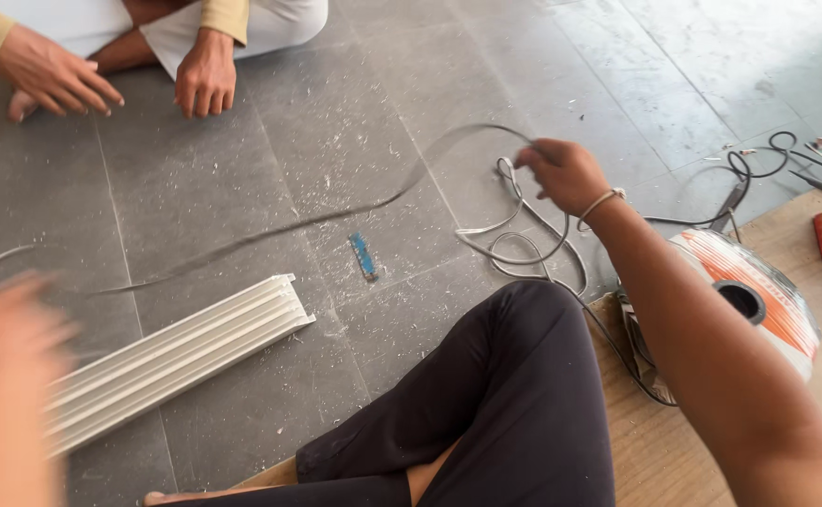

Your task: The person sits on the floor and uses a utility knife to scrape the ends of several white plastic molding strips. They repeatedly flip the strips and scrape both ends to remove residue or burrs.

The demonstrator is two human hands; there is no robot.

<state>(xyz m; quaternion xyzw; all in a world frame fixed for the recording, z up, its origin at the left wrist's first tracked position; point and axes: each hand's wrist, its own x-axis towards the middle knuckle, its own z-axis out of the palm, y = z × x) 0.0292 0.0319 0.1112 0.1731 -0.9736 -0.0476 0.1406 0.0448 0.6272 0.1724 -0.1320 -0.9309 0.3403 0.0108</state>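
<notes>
My right hand (561,174) pinches a long thin grey wire (336,214) off the grey tiled floor (336,113), lifting it clear; I cannot tell my blurred left hand's (3,376) grip.

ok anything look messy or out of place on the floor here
Yes. The grey floor is littered with pale shavings and dust. Loose wire lies in tangled loops beside the wire spool, and the right hand is pinching one strand. A small blue tool lies on its own near the white plastic strips. The left hand is blurred.
</notes>
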